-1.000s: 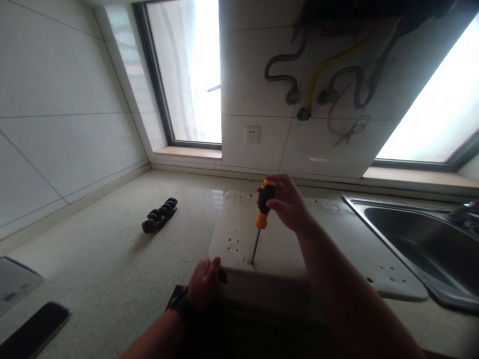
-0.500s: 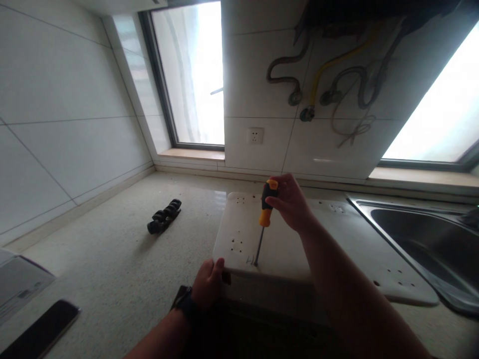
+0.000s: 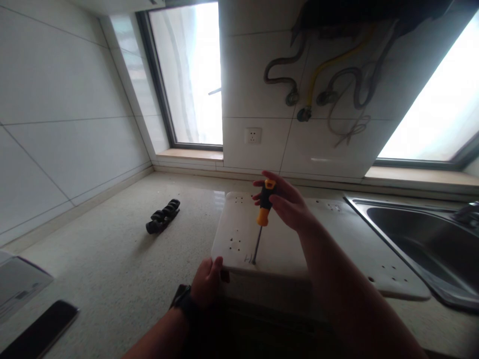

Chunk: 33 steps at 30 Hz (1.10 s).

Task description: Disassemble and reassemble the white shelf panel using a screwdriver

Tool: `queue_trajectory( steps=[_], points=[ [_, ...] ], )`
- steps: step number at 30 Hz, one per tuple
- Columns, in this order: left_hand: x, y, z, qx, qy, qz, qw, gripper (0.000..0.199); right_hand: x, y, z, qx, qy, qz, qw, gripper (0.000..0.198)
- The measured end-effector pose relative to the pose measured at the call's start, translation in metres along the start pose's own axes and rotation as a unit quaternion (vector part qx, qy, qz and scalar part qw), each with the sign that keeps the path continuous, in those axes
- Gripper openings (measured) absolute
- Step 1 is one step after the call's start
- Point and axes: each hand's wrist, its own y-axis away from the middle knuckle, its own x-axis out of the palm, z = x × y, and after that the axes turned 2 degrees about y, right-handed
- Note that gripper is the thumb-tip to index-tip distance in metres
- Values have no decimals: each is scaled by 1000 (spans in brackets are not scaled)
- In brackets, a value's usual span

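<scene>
A screwdriver (image 3: 265, 202) with a black and orange handle stands slightly tilted. Its tip meets the front edge of a white panel (image 3: 277, 239) dotted with small holes, beside a pencil-like mark. My right hand (image 3: 288, 199) is around the handle, thumb on the near side and fingers loosely extended behind it. At the panel's front left corner, my left hand (image 3: 207, 281) grips the edge with the thumb on top; its other fingers are mostly hidden. Below the panel's edge it is too dark to make out much.
On the speckled countertop (image 3: 123, 259) lie a black spiral-shaped object (image 3: 163, 216), a dark phone-like slab (image 3: 43, 329) and a pale box (image 3: 22, 281). To the right is a metal sink (image 3: 415, 239). A socket (image 3: 253, 135) and hoses (image 3: 318, 75) are on the back wall.
The fingers of my right hand have loosened and stretched out around the screwdriver's handle. My left hand stays on the panel's corner. The whole view has shifted slightly.
</scene>
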Motion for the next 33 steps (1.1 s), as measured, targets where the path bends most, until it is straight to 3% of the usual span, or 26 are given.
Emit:
queue_trajectory(
  steps=[7,10,15,19,24,26,29,33],
  points=[
    [1,1,-1,1,13,2,1000,84,-2,-6,-11,-25,95,-137,986,54],
    [1,1,-2,-2,12,-4,1000,85,0,-4,-8,-20,24,-84,996,40],
    [0,0,-1,4,-4,2,1000,87,2,0,1,13,-22,-2,1000,52],
    [1,0,-1,0,0,2,1000,87,-4,0,-2,-11,12,1,1000,56],
    [0,1,-3,2,0,0,1000,86,-4,-5,-10,-50,52,-91,993,61],
    [0,1,-3,4,1,5,1000,87,0,-5,-10,-61,51,-109,991,54],
    [0,2,-4,3,2,4,1000,86,6,-4,-6,-39,-19,-67,997,38],
    [0,1,-3,6,2,0,1000,85,6,-1,0,-8,-47,9,999,42]
  ],
)
